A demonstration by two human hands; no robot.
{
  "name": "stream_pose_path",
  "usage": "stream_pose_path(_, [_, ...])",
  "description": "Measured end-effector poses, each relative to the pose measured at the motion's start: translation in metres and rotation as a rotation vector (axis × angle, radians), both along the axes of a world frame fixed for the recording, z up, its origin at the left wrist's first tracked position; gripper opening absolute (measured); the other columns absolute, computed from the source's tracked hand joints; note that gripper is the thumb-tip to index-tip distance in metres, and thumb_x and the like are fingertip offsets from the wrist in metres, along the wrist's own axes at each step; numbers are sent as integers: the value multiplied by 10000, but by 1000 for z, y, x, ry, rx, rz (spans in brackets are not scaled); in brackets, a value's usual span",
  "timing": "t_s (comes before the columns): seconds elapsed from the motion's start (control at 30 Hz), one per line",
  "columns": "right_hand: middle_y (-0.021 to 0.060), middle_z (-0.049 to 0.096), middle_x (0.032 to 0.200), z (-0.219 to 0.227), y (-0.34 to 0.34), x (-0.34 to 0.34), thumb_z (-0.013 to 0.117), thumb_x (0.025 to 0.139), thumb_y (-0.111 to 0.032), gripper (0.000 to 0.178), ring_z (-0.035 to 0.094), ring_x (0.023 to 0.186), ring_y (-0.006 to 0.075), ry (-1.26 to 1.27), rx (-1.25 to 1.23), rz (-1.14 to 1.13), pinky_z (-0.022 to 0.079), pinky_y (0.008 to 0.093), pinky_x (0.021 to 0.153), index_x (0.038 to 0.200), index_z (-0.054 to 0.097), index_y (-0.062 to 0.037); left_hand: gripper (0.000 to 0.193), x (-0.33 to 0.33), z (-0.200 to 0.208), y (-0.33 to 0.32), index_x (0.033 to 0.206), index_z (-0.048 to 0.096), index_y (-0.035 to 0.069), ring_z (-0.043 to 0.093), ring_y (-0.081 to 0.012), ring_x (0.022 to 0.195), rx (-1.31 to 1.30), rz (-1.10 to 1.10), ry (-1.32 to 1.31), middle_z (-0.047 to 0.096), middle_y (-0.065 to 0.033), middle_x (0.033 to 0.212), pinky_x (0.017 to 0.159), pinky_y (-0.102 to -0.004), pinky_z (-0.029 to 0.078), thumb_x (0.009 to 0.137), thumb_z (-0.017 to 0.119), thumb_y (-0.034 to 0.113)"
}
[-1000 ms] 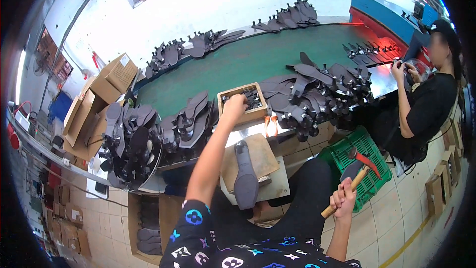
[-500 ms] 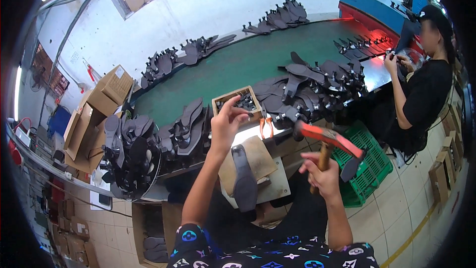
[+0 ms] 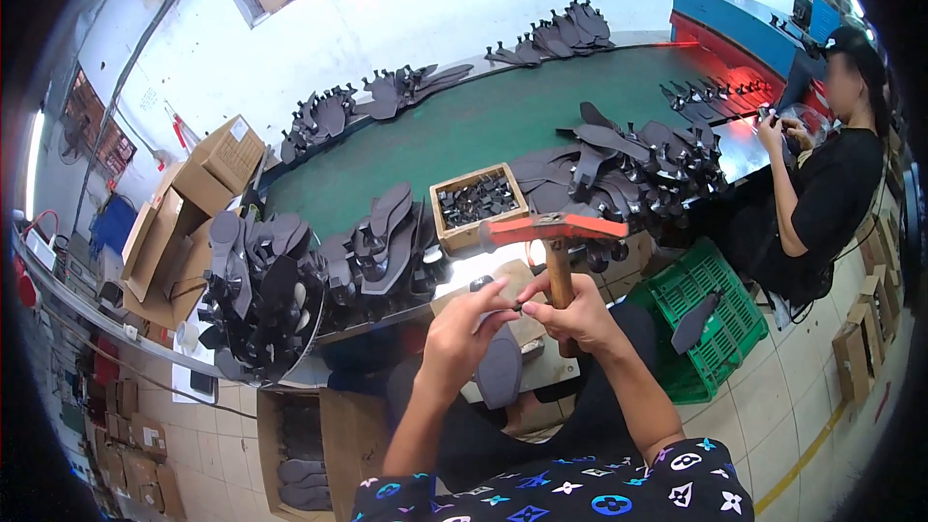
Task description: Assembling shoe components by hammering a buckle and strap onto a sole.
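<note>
Left hand [image 3: 464, 329], back from the wooden box [image 3: 480, 205], seemingly pinches something tiny beside the hammer-gripping right hand [image 3: 578, 314].

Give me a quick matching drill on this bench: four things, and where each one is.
Things:
1. hammer
2. wooden box
3. green crate
4. cardboard boxes

Places:
A. on the floor, beside the seated co-worker
B. at the table's left end
C. in the right hand
D. on the green table, holding small dark parts

Pairs: 1-C, 2-D, 3-A, 4-B
</note>
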State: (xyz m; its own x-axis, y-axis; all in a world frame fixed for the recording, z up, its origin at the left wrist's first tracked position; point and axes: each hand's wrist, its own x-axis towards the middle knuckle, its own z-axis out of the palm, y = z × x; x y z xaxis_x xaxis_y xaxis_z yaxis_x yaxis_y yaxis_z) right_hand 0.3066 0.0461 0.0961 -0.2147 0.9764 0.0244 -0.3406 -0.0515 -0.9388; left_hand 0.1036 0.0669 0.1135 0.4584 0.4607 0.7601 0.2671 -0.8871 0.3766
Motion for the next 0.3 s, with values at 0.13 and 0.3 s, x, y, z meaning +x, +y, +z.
stream_pose_path(0.13, [-32,573,679,-18,24,-15,727,865,-100,153,455,479,22,-18,92,-60,298,196,403,972,678,-3,426,-16,-54,20,1176,633,-4,668,-249,944,-476,465,-129,687,-162,1035,769,-310,526,804,797,123])
stream_pose_path(0.3, [-77,521,614,-19,68,-24,731,882,-174,195,419,483,9,-294,143,-49,293,206,431,1010,696,-31,552,-23,-107,79,1286,586,59,591,-365,1171,-624,242,39,604,-243,1280,1006,-417,447,821,798,265])
